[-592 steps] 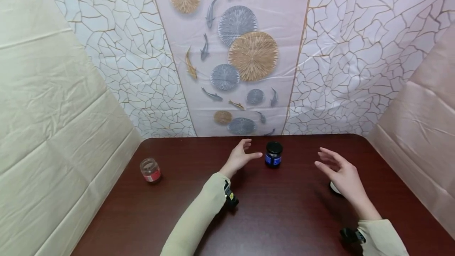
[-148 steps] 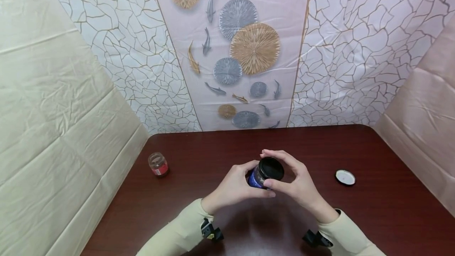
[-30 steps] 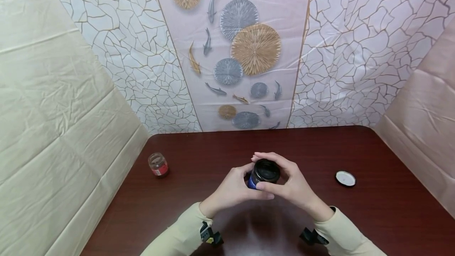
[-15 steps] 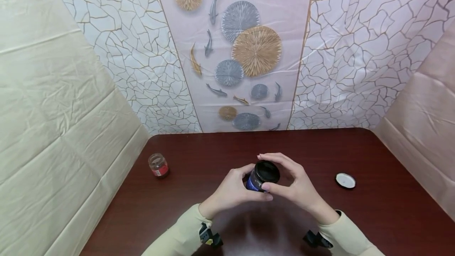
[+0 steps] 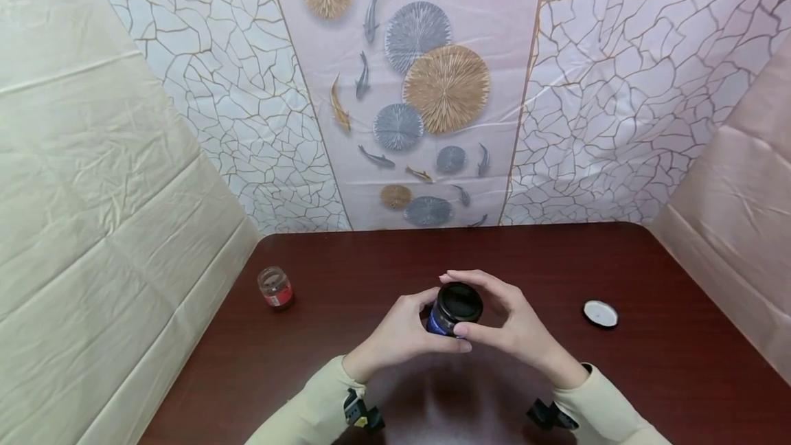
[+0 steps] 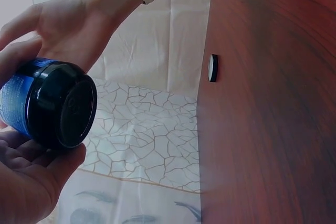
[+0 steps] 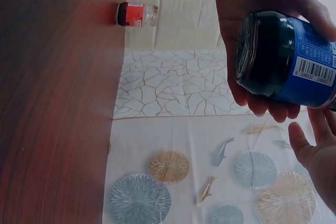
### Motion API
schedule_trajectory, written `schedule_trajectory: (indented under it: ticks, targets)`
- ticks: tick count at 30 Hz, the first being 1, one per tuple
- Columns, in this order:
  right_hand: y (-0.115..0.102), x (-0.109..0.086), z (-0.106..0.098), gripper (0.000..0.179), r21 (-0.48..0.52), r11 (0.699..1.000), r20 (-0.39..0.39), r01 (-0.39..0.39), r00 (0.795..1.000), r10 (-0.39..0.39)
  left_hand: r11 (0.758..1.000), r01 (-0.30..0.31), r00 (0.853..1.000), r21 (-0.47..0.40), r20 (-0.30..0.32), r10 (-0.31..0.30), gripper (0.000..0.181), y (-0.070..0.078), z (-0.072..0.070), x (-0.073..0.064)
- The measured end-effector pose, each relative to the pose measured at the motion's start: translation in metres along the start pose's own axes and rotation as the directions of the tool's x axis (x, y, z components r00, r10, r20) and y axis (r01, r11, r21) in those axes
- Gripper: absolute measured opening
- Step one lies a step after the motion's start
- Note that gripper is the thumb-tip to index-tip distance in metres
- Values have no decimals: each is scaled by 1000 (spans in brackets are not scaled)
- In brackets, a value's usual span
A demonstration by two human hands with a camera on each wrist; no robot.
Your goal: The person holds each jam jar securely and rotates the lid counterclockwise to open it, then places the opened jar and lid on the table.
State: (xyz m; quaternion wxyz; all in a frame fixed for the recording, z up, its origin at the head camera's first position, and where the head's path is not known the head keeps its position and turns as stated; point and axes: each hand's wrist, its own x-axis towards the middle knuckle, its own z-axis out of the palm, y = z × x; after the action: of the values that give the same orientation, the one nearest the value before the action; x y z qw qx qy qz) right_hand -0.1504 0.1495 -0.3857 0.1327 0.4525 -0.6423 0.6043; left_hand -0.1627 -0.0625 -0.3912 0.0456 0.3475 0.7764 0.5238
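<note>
Both hands hold a dark jar with a blue label (image 5: 437, 323) above the middle of the table, tilted a little to the right. My left hand (image 5: 403, 332) grips the jar's body from the left, thumb in front, far fingers partly hidden behind it. From the right, the thumb and fingers of my right hand (image 5: 518, 318) curl round the black lid (image 5: 461, 301). The jar's round dark base (image 6: 77, 114) faces the camera in the left wrist view. A barcode (image 7: 314, 71) on its label shows in the right wrist view.
A small glass jar with a red label (image 5: 275, 287), no lid on it, stands at the left of the brown table (image 5: 346, 259). At the right lies a loose lid (image 5: 600, 314), white inside up. Cloth walls enclose the table's back and sides.
Earliest, the blue-labelled jar stood at the back with both hands apart from it; now both grip it, raised. Over the last second, the right fingers loosened and closed round the lid again.
</note>
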Motion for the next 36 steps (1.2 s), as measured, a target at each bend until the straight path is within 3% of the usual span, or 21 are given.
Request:
schedule_trajectory:
  ticks: [9,16,22,36]
  targets:
    - [4,6,9,70,-60,997,9,57,998,-56,997,-38,999,61,10,38,57,1,2,2]
    - [-3,4,6,68,-68,997,-42,-25,999,22,1000,-2,1000,-6,3,2,51,3,1,3]
    - [-1,2,0,70,-84,996,-60,-26,998,21,998,26,1000,-50,1,-26,51,2,-2,3]
    - [-1,-3,-3,72,-94,989,-32,-112,994,109,999,37,999,-34,-8,-37,54,-2,-2,1]
